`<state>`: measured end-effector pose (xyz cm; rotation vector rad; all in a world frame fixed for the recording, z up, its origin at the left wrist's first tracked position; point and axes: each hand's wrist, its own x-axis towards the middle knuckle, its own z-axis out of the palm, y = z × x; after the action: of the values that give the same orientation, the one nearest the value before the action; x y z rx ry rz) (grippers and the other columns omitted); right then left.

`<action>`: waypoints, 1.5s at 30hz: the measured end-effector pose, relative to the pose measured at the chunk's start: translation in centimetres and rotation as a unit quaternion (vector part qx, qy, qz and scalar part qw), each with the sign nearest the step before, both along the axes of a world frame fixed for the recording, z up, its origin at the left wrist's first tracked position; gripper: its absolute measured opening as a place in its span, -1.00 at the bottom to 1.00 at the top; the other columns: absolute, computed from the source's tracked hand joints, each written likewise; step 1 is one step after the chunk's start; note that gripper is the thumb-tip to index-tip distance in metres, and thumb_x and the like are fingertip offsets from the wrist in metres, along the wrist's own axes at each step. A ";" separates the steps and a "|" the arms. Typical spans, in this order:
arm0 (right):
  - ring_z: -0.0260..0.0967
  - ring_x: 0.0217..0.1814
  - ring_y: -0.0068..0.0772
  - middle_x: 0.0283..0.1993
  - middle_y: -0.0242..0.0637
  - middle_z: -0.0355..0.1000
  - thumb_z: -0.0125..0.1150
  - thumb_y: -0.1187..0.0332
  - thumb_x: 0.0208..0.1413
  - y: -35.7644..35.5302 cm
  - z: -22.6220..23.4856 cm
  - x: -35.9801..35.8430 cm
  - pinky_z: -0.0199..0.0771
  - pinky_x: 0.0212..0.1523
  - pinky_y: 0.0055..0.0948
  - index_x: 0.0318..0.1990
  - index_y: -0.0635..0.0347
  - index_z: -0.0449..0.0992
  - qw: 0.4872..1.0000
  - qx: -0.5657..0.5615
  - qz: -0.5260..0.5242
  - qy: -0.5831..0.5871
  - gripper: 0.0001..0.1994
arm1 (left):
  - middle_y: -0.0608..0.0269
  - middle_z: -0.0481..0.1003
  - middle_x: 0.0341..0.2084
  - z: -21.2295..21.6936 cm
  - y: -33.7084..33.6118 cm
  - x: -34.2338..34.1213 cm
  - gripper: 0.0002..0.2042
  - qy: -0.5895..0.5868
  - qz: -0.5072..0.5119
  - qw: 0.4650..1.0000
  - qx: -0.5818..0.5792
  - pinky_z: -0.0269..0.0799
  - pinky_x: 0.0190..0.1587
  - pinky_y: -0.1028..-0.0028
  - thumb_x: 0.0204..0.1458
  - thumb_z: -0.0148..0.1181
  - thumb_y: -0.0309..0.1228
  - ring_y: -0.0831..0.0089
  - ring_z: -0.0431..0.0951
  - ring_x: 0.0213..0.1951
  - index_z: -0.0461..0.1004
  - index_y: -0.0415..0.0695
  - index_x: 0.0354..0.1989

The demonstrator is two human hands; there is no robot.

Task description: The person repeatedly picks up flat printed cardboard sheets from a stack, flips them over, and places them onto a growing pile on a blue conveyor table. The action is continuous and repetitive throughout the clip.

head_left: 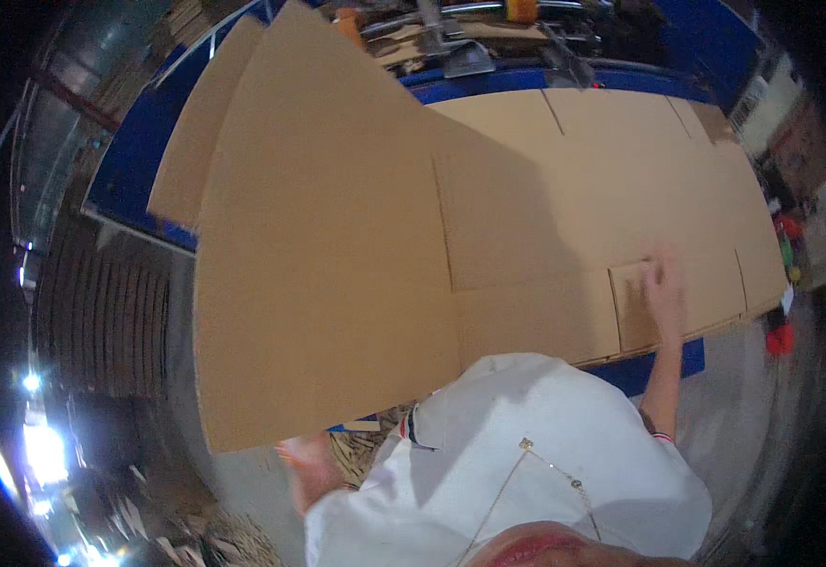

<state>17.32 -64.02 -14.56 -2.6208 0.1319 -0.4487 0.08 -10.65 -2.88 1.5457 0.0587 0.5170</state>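
Note:
A large brown cardboard sheet (pixel 526 208) with cut slots and crease lines lies across the blue table. Its left part, a cardboard panel (pixel 318 265), is folded up and rises toward me, casting a shadow on the flat part. My left arm reaches up to the panel's lower edge, where my left hand (pixel 301 454) is mostly hidden behind the cardboard; its fingers do not show. Over the right part of the sheet, beside a short slot near the front edge, is my right hand (pixel 663 288). Motion smears its fingers, and nothing distinct shows in them.
Another pointed cardboard flap (pixel 200 142) stands behind the panel at the far left. A blue table edge (pixel 139 180) shows around the sheet. Machine parts with a metal bracket (pixel 468 59) run along the far side. Cardboard scraps (pixel 219 543) lie on the floor at lower left.

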 end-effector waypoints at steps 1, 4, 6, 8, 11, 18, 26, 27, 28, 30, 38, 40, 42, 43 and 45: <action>0.13 0.31 0.09 0.24 0.10 0.23 0.12 0.24 0.14 -2.5 -0.6 0.5 0.10 0.32 -0.10 0.16 0.29 0.33 0.997 -0.048 -0.059 0.022 -0.53 | -0.06 0.23 0.25 -2.1 -1.7 -1.5 -0.31 0.066 0.072 0.995 0.036 0.11 0.30 0.25 0.11 0.05 -0.08 0.21 0.24 0.27 0.08 -0.19 0.35; 0.15 0.28 0.03 0.22 0.04 0.25 0.10 0.14 0.16 -15.7 -5.7 -2.5 0.17 0.25 -0.07 0.18 0.29 0.31 0.952 -0.075 -0.297 0.000 -0.49 | -0.04 0.21 0.26 -2.8 -3.0 -0.4 -0.30 0.165 0.170 0.963 0.129 0.11 0.30 0.23 0.06 0.18 -0.23 0.21 0.24 0.26 0.06 -0.18 0.36; 0.15 0.29 -0.05 0.23 -0.04 0.25 0.08 0.08 0.19 -27.0 -7.5 -4.8 0.23 0.21 -0.05 0.19 0.28 0.30 0.872 0.265 -0.391 -0.124 -0.46 | -0.03 0.20 0.26 -2.1 1.1 1.3 -0.27 0.192 0.197 0.953 0.130 0.10 0.30 0.22 0.02 0.26 -0.33 0.21 0.25 0.25 0.05 -0.17 0.36; 0.16 0.28 -0.14 0.23 -0.13 0.25 0.07 0.05 0.21 -33.2 -7.2 -7.5 0.28 0.17 -0.08 0.22 0.25 0.26 0.578 0.685 -0.382 -0.224 -0.44 | 0.09 0.38 0.09 -5.9 12.2 1.0 -0.40 0.193 0.156 0.968 0.036 0.28 0.17 0.33 0.02 0.26 -0.40 0.32 0.37 0.12 0.20 -0.22 0.26; 0.21 0.25 -0.16 0.25 -0.20 0.25 0.10 0.11 0.21 -29.8 -5.9 -7.0 0.30 0.19 -0.12 0.27 0.24 0.19 0.567 0.763 -0.268 -0.160 -0.43 | 0.16 0.48 -0.11 2.6 12.7 1.7 -0.65 0.084 0.239 0.961 0.114 0.39 -0.04 0.41 0.04 0.27 -0.46 0.41 0.46 -0.09 0.42 -0.29 -0.01; 0.30 0.19 -0.17 0.20 -0.20 0.31 0.09 0.25 0.23 -10.8 0.9 -6.9 0.39 0.15 -0.16 0.24 0.25 0.22 0.659 0.649 -0.208 -0.317 -0.52 | 0.17 0.54 -0.23 2.1 12.8 4.1 -0.77 0.033 0.276 0.914 0.294 0.41 -0.15 0.41 0.10 0.22 -0.45 0.46 0.48 -0.24 0.48 -0.34 -0.13; 0.49 0.02 -0.15 0.04 -0.06 0.48 0.14 0.63 0.03 5.7 7.6 -3.2 0.49 0.00 -0.32 0.04 0.35 0.46 0.931 0.094 0.086 -0.343 -0.64 | 0.18 0.53 -0.15 -4.2 11.7 5.1 -0.76 0.073 0.254 0.933 0.244 0.41 -0.06 0.36 0.07 0.24 -0.50 0.42 0.49 -0.15 0.48 -0.31 -0.09; 0.49 0.03 -0.13 0.09 0.00 0.45 0.13 0.69 -0.02 7.3 9.5 -1.4 0.49 0.01 -0.35 0.08 0.34 0.44 0.935 0.072 0.143 -0.317 -0.57 | 0.17 0.53 -0.12 -5.4 10.6 5.5 -0.73 0.074 0.253 0.934 0.239 0.40 -0.04 0.36 0.06 0.23 -0.53 0.39 0.49 -0.11 0.47 -0.31 -0.05; 0.49 0.05 -0.10 0.10 0.02 0.44 0.12 0.69 -0.04 7.4 9.9 0.0 0.48 0.02 -0.35 0.09 0.33 0.44 0.924 0.084 0.168 -0.334 -0.55 | 0.15 0.52 -0.09 -6.6 9.5 6.1 -0.70 0.076 0.250 0.937 0.234 0.40 -0.01 0.36 0.04 0.22 -0.56 0.36 0.49 -0.07 0.46 -0.30 -0.02; 0.48 0.07 -0.05 0.13 0.06 0.41 0.09 0.69 -0.06 7.5 10.4 2.1 0.46 0.06 -0.36 0.12 0.30 0.43 0.898 0.109 0.220 -0.364 -0.51 | 0.05 0.48 0.03 -7.8 6.2 7.6 -0.54 0.032 0.216 0.925 0.312 0.37 0.07 0.35 -0.06 0.18 -0.64 0.21 0.46 0.07 0.40 -0.27 0.11; 0.36 0.19 -0.04 0.15 -0.11 0.40 0.21 0.41 -0.09 13.2 4.2 1.1 0.39 0.19 -0.14 0.06 0.10 0.48 0.880 -0.136 0.384 -0.243 -0.55 | 0.08 0.24 0.27 -8.9 -3.8 10.2 -0.28 0.034 -0.122 0.777 0.617 -0.02 0.34 -0.02 -0.27 0.08 -0.75 -0.04 0.14 0.32 0.37 0.03 0.21; 0.36 0.18 -0.04 0.15 -0.13 0.40 0.27 0.31 -0.13 13.9 3.2 0.9 0.39 0.18 -0.14 0.05 0.06 0.49 0.868 -0.165 0.436 -0.172 -0.53 | 0.10 0.21 0.29 -8.9 -3.7 10.4 -0.25 0.032 -0.126 0.774 0.620 -0.01 0.33 -0.06 -0.27 0.05 -0.76 -0.04 0.11 0.34 0.34 0.07 0.24; 0.35 0.18 -0.04 0.15 -0.14 0.39 0.28 0.24 -0.17 14.1 2.0 1.6 0.38 0.18 -0.14 0.04 0.02 0.49 0.866 -0.186 0.421 -0.194 -0.50 | 0.12 0.23 0.29 -9.0 -3.5 11.0 -0.26 0.039 -0.128 0.772 0.621 -0.01 0.33 -0.05 -0.26 0.03 -0.77 -0.03 0.12 0.33 0.35 0.06 0.23; 0.35 0.19 -0.05 0.16 -0.15 0.39 0.27 0.26 -0.16 14.4 1.5 2.1 0.38 0.19 -0.15 0.05 0.01 0.48 0.869 -0.186 0.415 -0.197 -0.50 | 0.13 0.23 0.28 -9.4 -3.1 11.4 -0.25 0.033 -0.120 0.775 0.620 -0.02 0.34 -0.05 -0.26 0.02 -0.77 -0.02 0.12 0.33 0.34 0.06 0.24; 0.35 0.19 -0.06 0.17 -0.17 0.39 0.25 0.29 -0.14 14.8 1.1 4.0 0.37 0.19 -0.16 0.07 -0.01 0.48 0.875 -0.182 0.401 -0.200 -0.51 | 0.14 0.24 0.28 -10.2 -2.3 14.1 -0.24 0.018 -0.104 0.783 0.613 -0.03 0.34 -0.04 -0.26 0.00 -0.78 -0.01 0.14 0.33 0.33 0.07 0.25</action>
<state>21.37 -49.21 -13.49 -2.5498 -1.2317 -0.7295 14.15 -12.93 -13.12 2.7999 -0.5237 0.3269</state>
